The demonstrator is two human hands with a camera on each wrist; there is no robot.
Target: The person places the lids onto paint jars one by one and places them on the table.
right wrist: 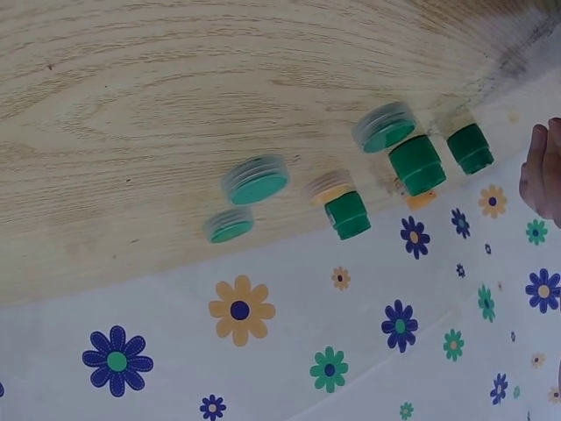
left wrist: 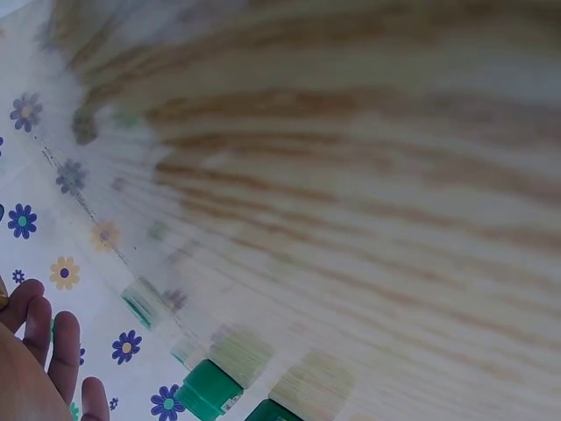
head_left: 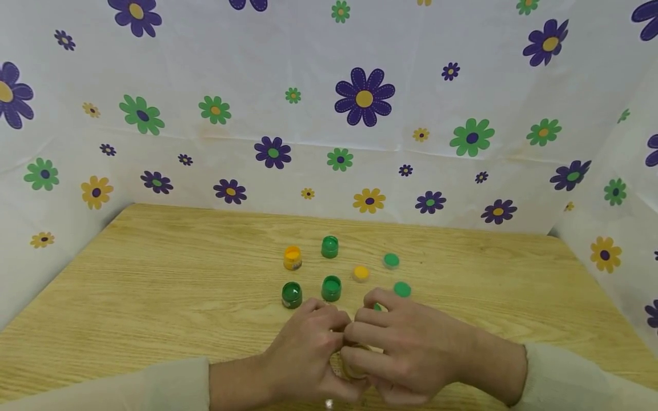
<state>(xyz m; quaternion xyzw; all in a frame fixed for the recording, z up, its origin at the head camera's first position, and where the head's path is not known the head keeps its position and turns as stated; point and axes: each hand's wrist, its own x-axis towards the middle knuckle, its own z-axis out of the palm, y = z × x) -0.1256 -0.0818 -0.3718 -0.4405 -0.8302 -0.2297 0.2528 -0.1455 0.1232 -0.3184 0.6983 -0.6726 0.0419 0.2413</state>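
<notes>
In the head view, both hands meet near the front of the wooden table around a small gold-coloured paint jar. My left hand holds it from the left side, fingers curled about it. From the right, my right hand grips its upper part with bent fingers. Much of the jar is hidden behind the fingers. Just beyond the left hand stand a dark green jar and a green jar, both uncapped. A green lid lies beside the right hand's knuckles, and another green lid is partly covered by its fingers.
Farther back are an uncapped yellow jar and a second green jar. To their right lie a yellow lid and a green lid. A flower-printed cloth walls the back and sides of the table.
</notes>
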